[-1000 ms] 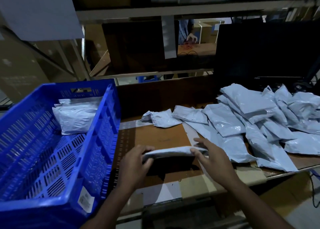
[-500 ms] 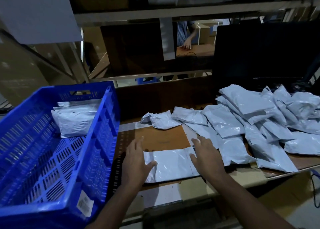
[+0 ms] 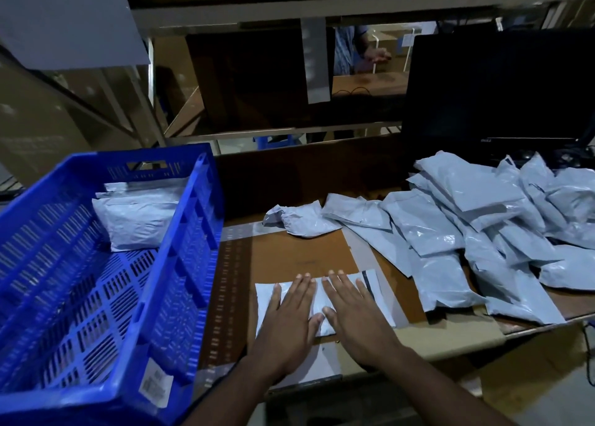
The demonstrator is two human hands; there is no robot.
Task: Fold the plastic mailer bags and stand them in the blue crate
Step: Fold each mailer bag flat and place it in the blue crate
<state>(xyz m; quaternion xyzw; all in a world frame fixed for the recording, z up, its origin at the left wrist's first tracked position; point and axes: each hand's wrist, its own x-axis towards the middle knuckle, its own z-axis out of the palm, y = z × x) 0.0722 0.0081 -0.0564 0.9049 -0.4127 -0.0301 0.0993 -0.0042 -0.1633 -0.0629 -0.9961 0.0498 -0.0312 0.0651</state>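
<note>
We press the mailer bag (image 3: 380, 284) flat on the table (image 3: 299, 251) with left hand (image 3: 289, 319) and right hand (image 3: 357, 313), fingers straight, beside the blue crate (image 3: 180, 264).

I see a dim storeroom: metal shelving (image 3: 289, 10) across the top, a dark monitor (image 3: 495, 84) at upper right, a brown counter (image 3: 302, 255) below.

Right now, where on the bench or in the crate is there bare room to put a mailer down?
Bare brown bench lies between the crumpled mailer and the mailer under both hands. The blue crate has open floor in front of its standing mailers. The mailer pile crowds the bench's right side.
</note>
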